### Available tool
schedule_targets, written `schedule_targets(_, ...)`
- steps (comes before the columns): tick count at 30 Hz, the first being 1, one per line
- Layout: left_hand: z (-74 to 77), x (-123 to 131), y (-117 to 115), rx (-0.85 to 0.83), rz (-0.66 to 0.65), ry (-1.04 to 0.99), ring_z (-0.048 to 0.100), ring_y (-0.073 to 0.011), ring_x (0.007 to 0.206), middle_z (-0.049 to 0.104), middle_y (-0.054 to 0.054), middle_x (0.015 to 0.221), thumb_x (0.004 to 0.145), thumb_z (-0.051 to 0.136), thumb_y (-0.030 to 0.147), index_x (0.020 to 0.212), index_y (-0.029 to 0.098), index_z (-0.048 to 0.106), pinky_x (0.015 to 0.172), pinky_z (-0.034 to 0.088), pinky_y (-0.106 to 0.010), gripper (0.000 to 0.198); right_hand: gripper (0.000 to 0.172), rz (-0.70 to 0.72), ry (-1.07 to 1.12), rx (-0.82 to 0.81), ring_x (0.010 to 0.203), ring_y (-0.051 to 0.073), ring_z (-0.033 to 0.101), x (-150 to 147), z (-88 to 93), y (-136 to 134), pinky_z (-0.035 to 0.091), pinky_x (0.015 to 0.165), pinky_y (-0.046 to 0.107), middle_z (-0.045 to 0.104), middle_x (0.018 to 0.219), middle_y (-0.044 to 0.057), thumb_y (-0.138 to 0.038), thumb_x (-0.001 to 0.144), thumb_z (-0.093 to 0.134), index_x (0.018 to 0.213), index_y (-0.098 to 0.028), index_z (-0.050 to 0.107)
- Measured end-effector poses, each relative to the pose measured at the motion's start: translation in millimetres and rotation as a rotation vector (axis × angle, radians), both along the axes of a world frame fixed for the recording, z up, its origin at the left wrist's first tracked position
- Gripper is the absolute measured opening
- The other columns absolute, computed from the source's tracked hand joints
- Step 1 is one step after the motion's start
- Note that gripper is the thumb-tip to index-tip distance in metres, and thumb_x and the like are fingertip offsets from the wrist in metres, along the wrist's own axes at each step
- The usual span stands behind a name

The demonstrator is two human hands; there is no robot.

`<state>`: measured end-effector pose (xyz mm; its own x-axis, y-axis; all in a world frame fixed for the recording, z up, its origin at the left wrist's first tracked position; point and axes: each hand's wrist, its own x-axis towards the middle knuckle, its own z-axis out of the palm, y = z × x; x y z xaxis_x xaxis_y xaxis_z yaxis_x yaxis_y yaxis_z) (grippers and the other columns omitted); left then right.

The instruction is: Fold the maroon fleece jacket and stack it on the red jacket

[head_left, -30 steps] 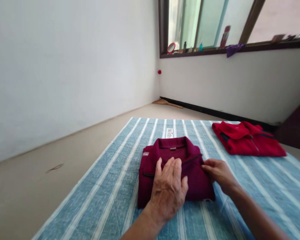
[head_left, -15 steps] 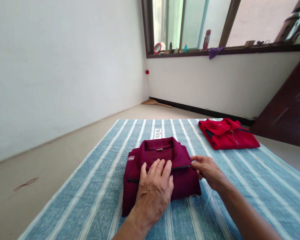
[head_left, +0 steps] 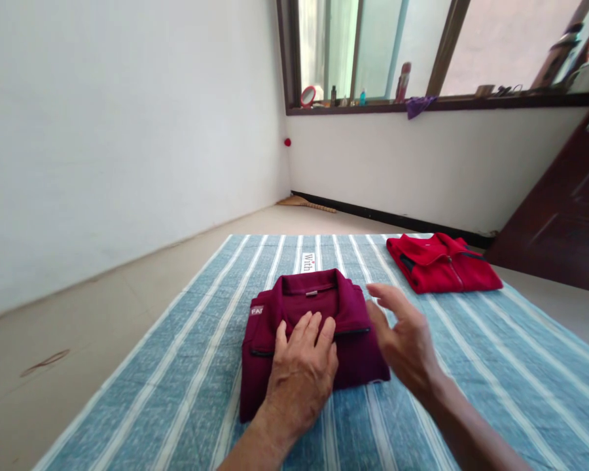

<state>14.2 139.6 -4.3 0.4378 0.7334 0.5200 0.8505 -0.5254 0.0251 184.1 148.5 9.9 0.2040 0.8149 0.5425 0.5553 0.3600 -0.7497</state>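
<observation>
Left hand [head_left: 302, 376] flat, fingers spread on soft, light folded maroon polo shirt [head_left: 309, 311]; right hand [head_left: 405, 340] open beside; best gripped at folded edges

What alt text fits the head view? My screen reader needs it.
A left hand lies flat on a folded maroon shirt on a blue striped mat; the right hand hovers open beside it. A folded red jacket lies farther right.

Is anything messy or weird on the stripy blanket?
Nothing stands out. The maroon shirt lies neatly folded under the left hand; the right hand hovers open beside it. The red jacket sits folded farther back on the blanket.
</observation>
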Motion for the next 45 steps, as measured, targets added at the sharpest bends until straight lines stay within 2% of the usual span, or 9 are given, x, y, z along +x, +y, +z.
schedule_targets(2, -2.0, -1, 0, -0.008, -0.017, -0.003, 0.053, -0.0316, 0.118, 0.060, -0.013, 0.127, 0.089, 0.042, 0.020, 0.122, 0.014, 0.056, 0.097, 0.037, -0.063, 0.037, 0.036, 0.059, -0.196, 0.031, 0.121, 0.026, 0.050, -25, -17.6, -5, 0.041, 0.101, 0.045, 0.058, 0.127, 0.013, -0.030, 0.089, 0.045, 0.121, -0.017, 0.058)
schedule_targets(8, -9.2, -3, 1, -0.025, -0.025, -0.060, 0.053, -0.0319, 0.119, 0.060, -0.013, 0.126, 0.086, 0.041, 0.017, 0.122, 0.014, 0.057, 0.100, 0.035, -0.063, 0.040, 0.043, 0.023, -0.436, 0.007, 0.129, 0.027, 0.042, -51, -63.7, -5, 0.037, 0.107, 0.046, 0.050, 0.136, 0.015, -0.027, 0.092, 0.038, 0.128, -0.011, 0.055)
schedule_targets(16, 4.5, -30, 6, 0.019, -0.110, -0.266, 0.057, -0.0200, 0.115, 0.062, -0.012, 0.122, 0.090, 0.042, 0.017, 0.126, 0.014, 0.050, 0.100, 0.045, -0.041, 0.037, 0.042, -0.014, -0.462, 0.045, 0.130, 0.028, 0.041, -49, -61.6, -7, 0.036, 0.106, 0.048, 0.048, 0.138, 0.014, -0.028, 0.092, 0.042, 0.130, -0.013, 0.053)
schedule_targets(20, 14.4, -61, 12, 0.085, 0.024, -0.414, 0.056, -0.0220, 0.116, 0.062, -0.013, 0.121, 0.088, 0.049, 0.023, 0.119, 0.014, 0.056, 0.103, 0.042, -0.039, 0.033, 0.040, -0.023, -0.496, 0.065, 0.130, 0.028, 0.041, -49, -62.3, -6, 0.036, 0.106, 0.047, 0.049, 0.137, 0.013, -0.028, 0.092, 0.042, 0.128, -0.014, 0.055)
schedule_targets(26, -3.8, -91, 26, -0.332, 0.341, -0.779, 0.063, -0.0260, 0.104, 0.068, -0.012, 0.111, 0.081, 0.052, 0.035, 0.106, 0.015, 0.063, 0.094, 0.048, -0.042, 0.033, 0.040, -0.022, -0.511, 0.102, 0.127, 0.029, 0.045, -49, -64.0, -6, 0.037, 0.104, 0.047, 0.051, 0.135, 0.015, -0.029, 0.092, 0.042, 0.125, -0.012, 0.056)
schedule_targets(30, -15.9, -90, 30, -0.393, 0.379, -0.999, 0.063, -0.0256, 0.104, 0.069, -0.011, 0.110, 0.076, 0.058, 0.034, 0.106, 0.015, 0.063, 0.095, 0.046, -0.039, 0.036, 0.039, -0.033, -0.516, 0.139, 0.126, 0.029, 0.046, -49, -67.4, -7, 0.038, 0.102, 0.047, 0.052, 0.134, 0.016, -0.029, 0.092, 0.042, 0.124, -0.012, 0.056)
schedule_targets(35, -5.8, -96, 44, -0.576, 0.416, -1.296, 0.067, -0.0213, 0.086, 0.072, -0.009, 0.097, 0.073, 0.064, 0.036, 0.104, 0.013, 0.063, 0.075, 0.052, -0.030, 0.039, 0.039, -0.060, -0.556, 0.193, 0.124, 0.030, 0.048, -49, -69.0, -7, 0.040, 0.100, 0.047, 0.053, 0.133, 0.017, -0.030, 0.092, 0.041, 0.123, -0.011, 0.056)
schedule_targets(40, 2.4, -110, 69, -0.761, 0.419, -1.286, 0.057, -0.0132, 0.050, 0.067, -0.004, 0.063, 0.065, 0.068, 0.039, 0.078, 0.011, 0.068, 0.045, 0.037, -0.022, 0.031, 0.038, -0.082, -0.580, 0.247, 0.124, 0.030, 0.048, -49, -70.0, -6, 0.042, 0.098, 0.048, 0.054, 0.131, 0.016, -0.031, 0.092, 0.041, 0.123, -0.012, 0.055)
schedule_targets(45, 2.6, -117, 83, -0.845, 0.369, -1.293, 0.044, -0.0090, 0.037, 0.056, 0.001, 0.046, 0.060, 0.073, 0.044, 0.063, 0.013, 0.064, 0.038, 0.023, -0.021, 0.033, 0.039, -0.086, -0.613, 0.274, 0.123, 0.031, 0.049, -47, -71.1, -6, 0.044, 0.096, 0.048, 0.054, 0.130, 0.017, -0.031, 0.092, 0.042, 0.122, -0.010, 0.055)
